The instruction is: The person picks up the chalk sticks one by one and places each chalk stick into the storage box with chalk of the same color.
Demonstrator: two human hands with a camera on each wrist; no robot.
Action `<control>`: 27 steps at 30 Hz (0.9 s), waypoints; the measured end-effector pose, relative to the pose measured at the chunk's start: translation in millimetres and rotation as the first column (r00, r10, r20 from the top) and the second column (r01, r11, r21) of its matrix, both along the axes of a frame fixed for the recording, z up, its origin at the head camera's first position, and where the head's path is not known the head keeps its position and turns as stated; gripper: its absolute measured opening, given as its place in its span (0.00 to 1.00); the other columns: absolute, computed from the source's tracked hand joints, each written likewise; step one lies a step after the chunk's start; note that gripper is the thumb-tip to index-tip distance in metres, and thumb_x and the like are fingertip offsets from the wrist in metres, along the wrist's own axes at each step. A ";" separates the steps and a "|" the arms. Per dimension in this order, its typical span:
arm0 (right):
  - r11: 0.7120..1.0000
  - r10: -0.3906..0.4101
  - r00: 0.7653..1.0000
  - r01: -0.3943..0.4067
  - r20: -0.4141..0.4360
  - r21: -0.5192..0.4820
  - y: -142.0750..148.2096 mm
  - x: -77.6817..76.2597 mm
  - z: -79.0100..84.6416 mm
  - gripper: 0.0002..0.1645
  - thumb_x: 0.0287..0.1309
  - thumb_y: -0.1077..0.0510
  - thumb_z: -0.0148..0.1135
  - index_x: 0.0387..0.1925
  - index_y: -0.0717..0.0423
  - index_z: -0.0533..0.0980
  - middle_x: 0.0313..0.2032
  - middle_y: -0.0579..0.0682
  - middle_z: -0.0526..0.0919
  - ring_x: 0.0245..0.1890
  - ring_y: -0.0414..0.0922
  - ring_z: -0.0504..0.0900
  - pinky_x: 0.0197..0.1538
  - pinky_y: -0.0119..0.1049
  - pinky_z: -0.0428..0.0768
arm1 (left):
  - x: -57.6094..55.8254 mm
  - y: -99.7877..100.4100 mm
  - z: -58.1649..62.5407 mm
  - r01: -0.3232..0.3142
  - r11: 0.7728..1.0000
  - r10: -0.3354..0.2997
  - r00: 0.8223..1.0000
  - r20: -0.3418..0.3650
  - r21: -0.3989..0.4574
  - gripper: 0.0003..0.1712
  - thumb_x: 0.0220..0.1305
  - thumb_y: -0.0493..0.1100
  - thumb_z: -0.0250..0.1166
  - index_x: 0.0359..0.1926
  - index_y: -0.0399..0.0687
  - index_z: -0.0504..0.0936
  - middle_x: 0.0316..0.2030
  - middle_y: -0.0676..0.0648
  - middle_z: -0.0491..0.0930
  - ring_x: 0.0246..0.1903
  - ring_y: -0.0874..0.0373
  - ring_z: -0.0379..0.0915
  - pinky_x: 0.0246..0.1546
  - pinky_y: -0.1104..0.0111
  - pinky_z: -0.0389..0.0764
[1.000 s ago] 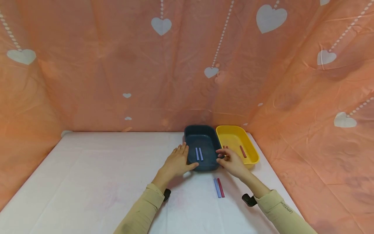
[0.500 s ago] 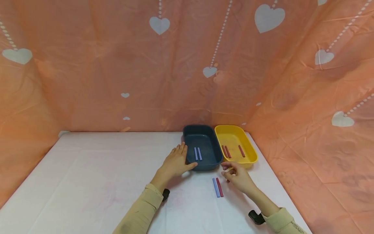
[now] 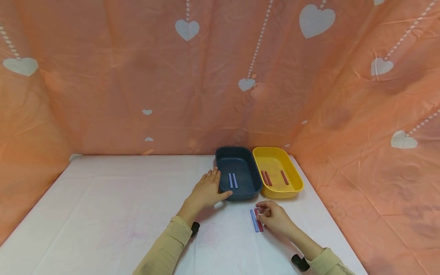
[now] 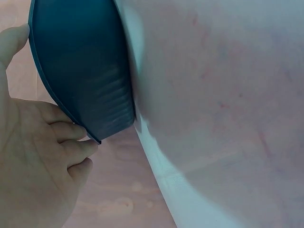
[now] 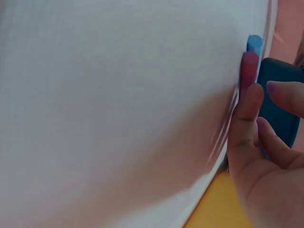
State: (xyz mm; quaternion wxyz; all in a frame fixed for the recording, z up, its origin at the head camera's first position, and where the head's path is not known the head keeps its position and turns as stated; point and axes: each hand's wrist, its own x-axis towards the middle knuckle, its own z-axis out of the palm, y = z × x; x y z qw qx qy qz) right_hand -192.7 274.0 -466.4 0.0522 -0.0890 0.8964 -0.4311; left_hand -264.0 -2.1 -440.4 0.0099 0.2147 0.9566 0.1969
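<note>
My left hand rests on the left rim of a dark blue tray, fingers extended and thumb at the near corner. In the left wrist view its fingertips meet the tray's rim. On the table in front of the trays, a blue chalk stick and a red chalk stick lie side by side. Over the red one hovers my right hand, partly covering it. The right wrist view has a fingertip right at the red chalk, with the thumb apart from it.
Two blue chalk sticks lie inside the dark blue tray. Beside it on the right stands a yellow tray holding three red chalk sticks. Behind the white-covered table hangs an orange curtain with white hearts.
My right hand has moved from between the two trays toward me, down to the red chalk on the table. The left hand stays at the dark blue tray.
</note>
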 end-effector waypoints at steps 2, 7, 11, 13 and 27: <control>1.000 -0.002 1.000 0.002 -0.003 0.029 -1.0 -0.6 -1.4 0.20 0.57 0.67 0.73 0.52 0.65 0.80 0.40 0.51 0.79 0.29 0.42 0.76 0.30 0.29 0.79 | 0.0 0.0 0.3 -0.001 1.000 0.001 1.000 -0.001 0.003 0.57 0.69 0.70 0.60 0.79 0.30 0.56 0.80 0.33 0.50 0.79 0.38 0.48 0.79 0.50 0.52; 0.997 0.011 1.000 -0.009 -0.022 0.083 -2.3 -1.7 -2.8 0.20 0.56 0.66 0.74 0.50 0.65 0.81 0.39 0.50 0.79 0.29 0.41 0.75 0.31 0.29 0.76 | 0.6 0.3 1.5 -0.003 1.000 0.003 1.000 0.000 0.004 0.57 0.69 0.70 0.61 0.79 0.30 0.57 0.80 0.32 0.51 0.79 0.38 0.48 0.78 0.50 0.53; 0.995 0.029 0.999 -0.027 -0.021 0.095 -2.6 -2.0 -1.7 0.19 0.55 0.66 0.74 0.49 0.65 0.81 0.38 0.50 0.78 0.29 0.41 0.75 0.30 0.28 0.76 | 0.7 0.8 1.4 -0.006 1.000 0.006 1.000 -0.001 -0.002 0.57 0.69 0.71 0.61 0.79 0.30 0.57 0.80 0.33 0.51 0.79 0.38 0.48 0.79 0.50 0.52; 0.995 0.033 0.999 -0.032 -0.018 0.098 -2.7 -2.3 -0.8 0.18 0.56 0.66 0.74 0.49 0.65 0.81 0.37 0.50 0.78 0.28 0.41 0.75 0.30 0.28 0.76 | 0.4 1.0 1.0 -0.007 1.000 0.007 1.000 -0.002 -0.002 0.58 0.69 0.71 0.61 0.79 0.30 0.57 0.80 0.33 0.51 0.79 0.38 0.48 0.79 0.50 0.52; 0.996 0.023 1.000 -0.023 -0.003 0.091 -2.9 -2.1 0.5 0.17 0.56 0.68 0.73 0.48 0.65 0.82 0.37 0.50 0.80 0.30 0.42 0.77 0.30 0.28 0.78 | -0.5 0.6 -0.7 -0.006 1.000 0.006 1.000 -0.010 -0.005 0.58 0.69 0.71 0.60 0.79 0.30 0.57 0.80 0.33 0.51 0.79 0.38 0.48 0.79 0.51 0.53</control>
